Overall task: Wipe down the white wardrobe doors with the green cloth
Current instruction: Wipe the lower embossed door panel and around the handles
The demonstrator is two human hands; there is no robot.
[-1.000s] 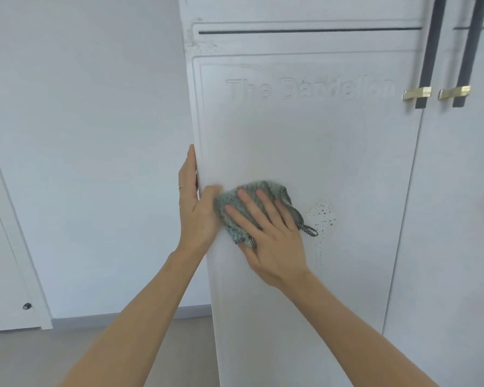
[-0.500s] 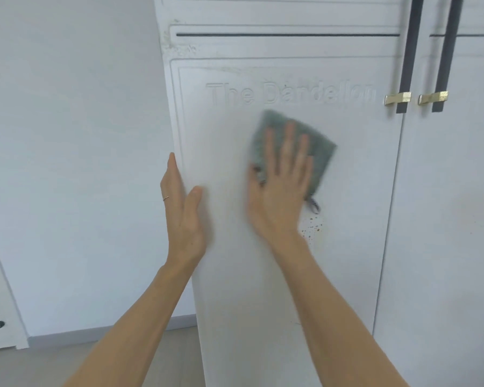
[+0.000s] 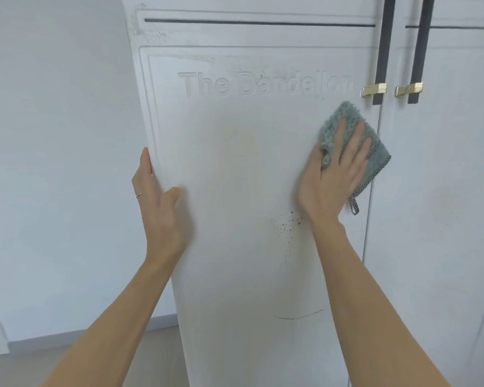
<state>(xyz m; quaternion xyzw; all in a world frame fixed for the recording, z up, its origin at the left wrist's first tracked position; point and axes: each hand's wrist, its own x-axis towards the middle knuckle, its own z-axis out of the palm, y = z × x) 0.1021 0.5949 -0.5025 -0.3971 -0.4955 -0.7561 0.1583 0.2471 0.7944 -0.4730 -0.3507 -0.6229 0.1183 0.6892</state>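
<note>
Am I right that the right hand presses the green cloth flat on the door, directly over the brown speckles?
Not quite. In the head view the right hand presses the green cloth flat on the door, but the brown speckles lie uncovered below it, near the wrist.

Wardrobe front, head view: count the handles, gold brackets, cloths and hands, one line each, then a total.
Black handles: 2
Gold brackets: 2
Green cloth: 1
Hands: 2, left hand, right hand
Total: 7
</note>
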